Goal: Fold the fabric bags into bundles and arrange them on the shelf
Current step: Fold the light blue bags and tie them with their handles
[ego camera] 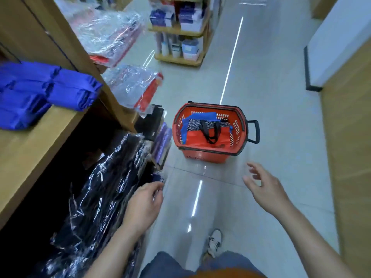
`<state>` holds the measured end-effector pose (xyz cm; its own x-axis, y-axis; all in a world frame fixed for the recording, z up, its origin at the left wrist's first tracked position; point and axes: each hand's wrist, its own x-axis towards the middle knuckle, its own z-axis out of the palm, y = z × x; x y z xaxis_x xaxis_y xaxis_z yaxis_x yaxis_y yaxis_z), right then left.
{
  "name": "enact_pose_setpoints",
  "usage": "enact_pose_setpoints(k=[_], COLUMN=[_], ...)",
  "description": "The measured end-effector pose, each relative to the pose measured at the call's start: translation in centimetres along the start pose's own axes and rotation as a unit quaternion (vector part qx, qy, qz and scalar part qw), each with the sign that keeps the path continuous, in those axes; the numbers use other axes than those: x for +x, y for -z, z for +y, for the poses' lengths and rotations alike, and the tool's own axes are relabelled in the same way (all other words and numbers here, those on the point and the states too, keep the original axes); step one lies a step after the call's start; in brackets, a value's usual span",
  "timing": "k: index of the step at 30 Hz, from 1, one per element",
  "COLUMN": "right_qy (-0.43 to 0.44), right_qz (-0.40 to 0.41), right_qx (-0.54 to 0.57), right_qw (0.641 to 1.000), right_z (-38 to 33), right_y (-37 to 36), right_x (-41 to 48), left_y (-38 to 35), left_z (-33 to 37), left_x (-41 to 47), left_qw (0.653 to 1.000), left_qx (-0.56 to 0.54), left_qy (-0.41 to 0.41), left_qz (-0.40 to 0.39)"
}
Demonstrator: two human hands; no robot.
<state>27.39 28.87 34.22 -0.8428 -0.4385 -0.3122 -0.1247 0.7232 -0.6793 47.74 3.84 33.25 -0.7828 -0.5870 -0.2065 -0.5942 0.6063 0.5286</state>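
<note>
Folded blue fabric bag bundles (50,91) lie stacked on the wooden shelf (40,137) at the left. A red basket (236,146) stands on the floor ahead; inside it lie a blue bag (200,117), a red bag (197,138) and a patterned bag with black handles (210,128). My left hand (144,205) hangs by the front edge of the plastic-wrapped dark bags (104,197) on the lower shelf, fingers curled near a wrapped corner; contact is unclear. My right hand (265,189) hovers over the floor with fingers spread, holding nothing.
Plastic-wrapped red packs (138,87) overhang the shelf edges further along the aisle. A display rack with boxes (180,31) stands at the far end. A wooden wall (349,147) bounds the right side. My shoe (214,241) is on the tiled floor.
</note>
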Motion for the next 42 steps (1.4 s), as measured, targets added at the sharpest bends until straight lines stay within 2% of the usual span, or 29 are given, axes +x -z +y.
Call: enact_pose_setpoints(k=[6,10,16,19,24,34,37,39,42], right_qy=[-0.073,-0.082,-0.064,-0.081,-0.083,-0.097,-0.069,-0.095,-0.088], right_qz=[0.008,0.016,0.133,0.149,0.085,-0.075,-0.154,-0.204,-0.214], right_qx=[0.057,0.047,0.100,0.112,0.079,-0.013,-0.116,-0.177,-0.255], right_qw=[0.996,0.995,0.984,0.979,0.990,0.992,0.979,0.958,0.939], right_z=[3.1,3.7,2.8,3.0,5.3,14.9,17.4,19.1,20.8], right_y=[3.4,3.5,1.4,-0.7,-5.9,-19.0,-22.2,-23.7,-24.9], right_x=[7.2,12.8,23.8,31.0,43.4,65.6,69.4,70.3,69.4], left_y=[-3.0,-5.0,-8.9,-11.7,-17.6,-32.4,-35.0,-36.1,-37.2], left_z=[4.4,5.1,4.9,4.3,2.6,-5.1,-7.2,-8.3,-9.3], left_x=[9.3,15.9,28.8,36.8,48.5,65.4,68.6,70.1,71.3], left_qw=[0.998,0.996,0.989,0.988,0.985,0.983,0.980,0.979,0.973], left_qx=[-0.034,-0.032,-0.061,-0.050,-0.015,0.055,0.077,0.083,0.104], left_qy=[0.038,0.064,0.099,0.096,0.115,0.050,0.049,0.064,0.100], left_qz=[-0.030,-0.059,-0.089,-0.106,-0.128,-0.168,-0.179,-0.177,-0.178])
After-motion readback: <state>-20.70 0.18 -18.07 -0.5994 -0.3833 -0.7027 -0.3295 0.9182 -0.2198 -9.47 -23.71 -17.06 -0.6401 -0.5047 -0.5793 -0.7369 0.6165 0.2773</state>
